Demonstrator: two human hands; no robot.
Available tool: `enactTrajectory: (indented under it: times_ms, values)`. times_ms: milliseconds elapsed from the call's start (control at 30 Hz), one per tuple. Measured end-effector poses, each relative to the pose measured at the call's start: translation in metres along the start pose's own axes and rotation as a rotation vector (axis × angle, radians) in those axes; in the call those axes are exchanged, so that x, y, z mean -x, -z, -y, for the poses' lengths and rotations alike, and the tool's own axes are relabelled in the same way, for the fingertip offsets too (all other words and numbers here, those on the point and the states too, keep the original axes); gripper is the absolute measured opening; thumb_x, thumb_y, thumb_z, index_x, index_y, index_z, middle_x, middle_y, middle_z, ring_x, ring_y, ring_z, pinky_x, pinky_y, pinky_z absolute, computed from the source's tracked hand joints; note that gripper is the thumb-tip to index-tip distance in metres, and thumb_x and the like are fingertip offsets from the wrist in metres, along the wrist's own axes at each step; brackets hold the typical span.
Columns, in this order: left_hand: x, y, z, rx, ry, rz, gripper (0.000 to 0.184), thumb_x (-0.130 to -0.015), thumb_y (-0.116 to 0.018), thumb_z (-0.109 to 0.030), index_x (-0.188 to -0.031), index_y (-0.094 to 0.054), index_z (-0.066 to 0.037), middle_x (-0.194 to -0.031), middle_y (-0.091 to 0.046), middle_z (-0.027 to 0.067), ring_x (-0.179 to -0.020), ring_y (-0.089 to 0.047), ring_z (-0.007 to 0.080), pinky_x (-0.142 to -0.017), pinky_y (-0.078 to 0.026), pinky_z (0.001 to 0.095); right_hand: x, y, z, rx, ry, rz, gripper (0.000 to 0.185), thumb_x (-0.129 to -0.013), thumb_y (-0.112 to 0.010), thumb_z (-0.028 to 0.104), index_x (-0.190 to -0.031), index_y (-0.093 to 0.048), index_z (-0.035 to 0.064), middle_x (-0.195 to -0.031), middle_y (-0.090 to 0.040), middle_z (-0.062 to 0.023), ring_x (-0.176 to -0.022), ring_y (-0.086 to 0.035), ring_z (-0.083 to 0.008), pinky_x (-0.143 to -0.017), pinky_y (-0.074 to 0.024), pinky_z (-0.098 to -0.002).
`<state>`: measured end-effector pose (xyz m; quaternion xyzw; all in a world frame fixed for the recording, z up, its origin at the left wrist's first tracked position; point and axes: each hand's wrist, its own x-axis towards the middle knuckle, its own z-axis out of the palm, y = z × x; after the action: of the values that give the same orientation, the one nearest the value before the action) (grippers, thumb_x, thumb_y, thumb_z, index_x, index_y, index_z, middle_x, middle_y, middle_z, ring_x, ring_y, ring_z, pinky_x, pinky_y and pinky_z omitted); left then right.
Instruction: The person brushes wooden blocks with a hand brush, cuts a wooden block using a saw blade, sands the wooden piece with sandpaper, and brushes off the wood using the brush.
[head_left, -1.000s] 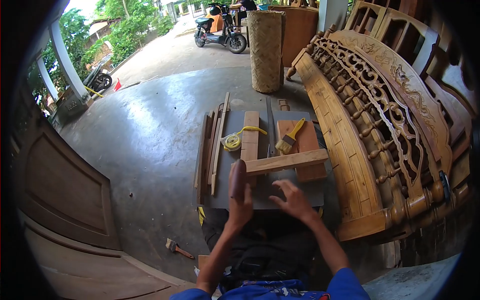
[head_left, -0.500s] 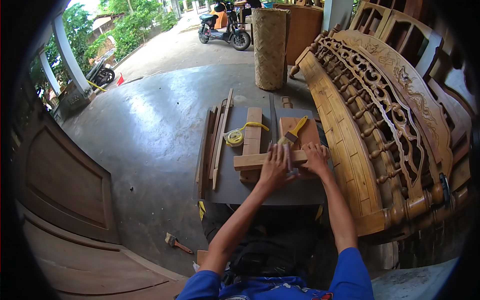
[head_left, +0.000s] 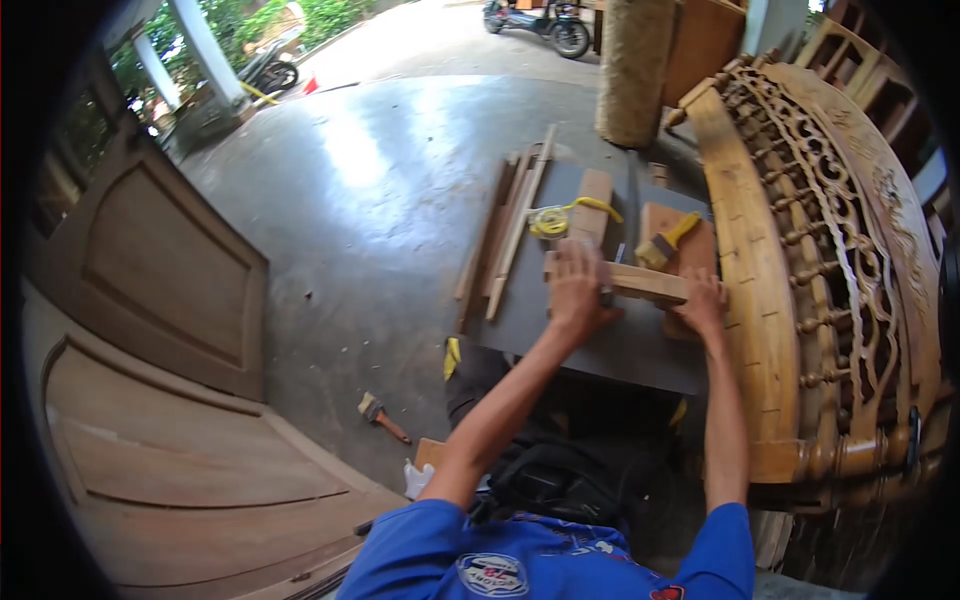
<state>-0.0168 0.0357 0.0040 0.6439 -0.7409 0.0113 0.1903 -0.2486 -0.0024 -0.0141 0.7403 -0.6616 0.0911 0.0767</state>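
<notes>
A light wooden bar lies crosswise over two wider boards on the grey tabletop. My left hand, blurred, is pressed over the bar's left part, its fingers round something dark that shows only at its edge. At the bar's right end, my right hand grips the wood with bent fingers. Behind the bar, a yellow-handled brush rests on the reddish board. A yellow tape measure sits beside the other board, its tape stretched over that board.
Thin wooden strips lie along the table's left edge. Carved wooden furniture stands close on the right, brown panels on the left. Another brush is on the floor. A woven roll stands behind the table.
The view has swung left and down. My left hand, earlier raised with a dark brown block, came down onto the bar and slid toward its left end. My right hand has closed on the bar's right end.
</notes>
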Motion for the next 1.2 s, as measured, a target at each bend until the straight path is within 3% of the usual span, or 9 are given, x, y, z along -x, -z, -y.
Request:
enactTrajectory:
  times_ms: [300,500,600,733,833,1000,1067,1167,1200]
  values:
    - [-0.005,-0.059,-0.060,0.178,-0.278,-0.115,0.111,-0.055,-0.072,-0.058,-0.135,-0.025,0.003,-0.139,-0.023,0.0285,-0.131,-0.019,0.0403,-0.109,-0.011,0.0460,-0.004,-0.025,-0.020,0.060,0.077,-0.041,0.065,-0.056,-0.077,0.041,-0.107,-0.050,0.0122,-0.103,-0.051,-0.0076,-0.099,-0.048,-0.0275,-0.089,-0.0322,-0.0446]
    - [0.004,-0.010,0.010,0.025,0.159,-0.002,0.117,-0.052,-0.077,-0.053,-0.139,-0.018,-0.002,-0.143,-0.017,0.0240,-0.133,-0.014,0.0390,-0.110,-0.010,0.0452,0.003,-0.001,0.000,0.009,0.054,-0.049,0.067,-0.055,-0.077,0.045,-0.108,-0.052,0.0111,-0.100,-0.051,-0.0082,-0.098,-0.049,-0.0271,-0.086,-0.0337,-0.0444]
    - [-0.002,-0.007,0.000,-0.031,0.165,0.074,0.119,-0.050,-0.078,-0.053,-0.139,-0.016,-0.002,-0.143,-0.016,0.0229,-0.133,-0.013,0.0387,-0.110,-0.010,0.0451,0.004,-0.010,0.003,0.051,0.057,-0.080,0.061,-0.055,-0.076,0.047,-0.099,-0.056,0.0097,-0.095,-0.054,-0.0089,-0.094,-0.052,-0.0283,-0.081,-0.0387,-0.0433]
    - [-0.003,-0.024,-0.048,0.010,-0.024,0.020,0.119,-0.049,-0.079,-0.048,-0.138,-0.017,-0.002,-0.140,-0.024,0.0227,-0.133,-0.018,0.0372,-0.110,-0.013,0.0448,0.008,0.004,0.003,0.032,0.027,-0.082,0.055,-0.053,-0.079,0.037,-0.095,-0.057,0.0097,-0.094,-0.056,-0.0108,-0.094,-0.053,-0.0287,-0.080,-0.0406,-0.0430]
    - [0.000,-0.050,-0.077,0.023,-0.199,-0.080,0.110,-0.052,-0.078,-0.048,-0.137,-0.024,-0.003,-0.139,-0.025,0.0227,-0.132,-0.019,0.0381,-0.109,-0.014,0.0448,0.005,-0.018,-0.012,0.074,0.012,-0.129,0.063,-0.056,-0.077,0.044,-0.104,-0.054,0.0101,-0.103,-0.054,-0.0094,-0.101,-0.050,-0.0279,-0.085,-0.0350,-0.0429]
    - [-0.001,-0.037,-0.027,-0.077,-0.362,-0.052,0.112,-0.050,-0.079,-0.044,-0.136,-0.023,-0.002,-0.137,-0.030,0.0190,-0.130,-0.023,0.0365,-0.110,-0.014,0.0442,0.008,0.001,0.003,-0.030,-0.015,-0.052,0.068,-0.057,-0.074,0.051,-0.108,-0.053,0.0106,-0.102,-0.053,-0.0095,-0.101,-0.049,-0.0291,-0.086,-0.0332,-0.0438]
    - [-0.012,-0.004,0.008,-0.082,-0.081,0.039,0.113,-0.050,-0.079,-0.049,-0.137,-0.024,-0.003,-0.137,-0.030,0.0190,-0.130,-0.022,0.0368,-0.110,-0.011,0.0445,0.008,0.005,0.008,-0.017,-0.031,-0.089,0.069,-0.057,-0.074,0.053,-0.108,-0.053,0.0105,-0.101,-0.053,-0.0093,-0.101,-0.048,-0.0287,-0.086,-0.0318,-0.0438]
    - [-0.009,0.006,0.007,-0.185,0.076,0.066,0.114,-0.050,-0.079,-0.051,-0.135,-0.023,0.000,-0.137,-0.029,0.0206,-0.131,-0.020,0.0378,-0.109,-0.017,0.0446,0.013,0.003,0.011,-0.055,-0.041,-0.091,0.068,-0.057,-0.075,0.052,-0.107,-0.053,0.0109,-0.102,-0.054,-0.0071,-0.101,-0.048,-0.0280,-0.087,-0.0312,-0.0440]
    - [-0.008,0.003,0.000,-0.126,-0.083,0.049,0.114,-0.050,-0.079,-0.052,-0.135,-0.023,0.000,-0.137,-0.029,0.0209,-0.131,-0.021,0.0383,-0.108,-0.019,0.0450,0.012,0.005,0.011,-0.069,-0.042,-0.065,0.068,-0.057,-0.075,0.051,-0.108,-0.053,0.0113,-0.103,-0.054,-0.0063,-0.101,-0.048,-0.0279,-0.088,-0.0310,-0.0441]
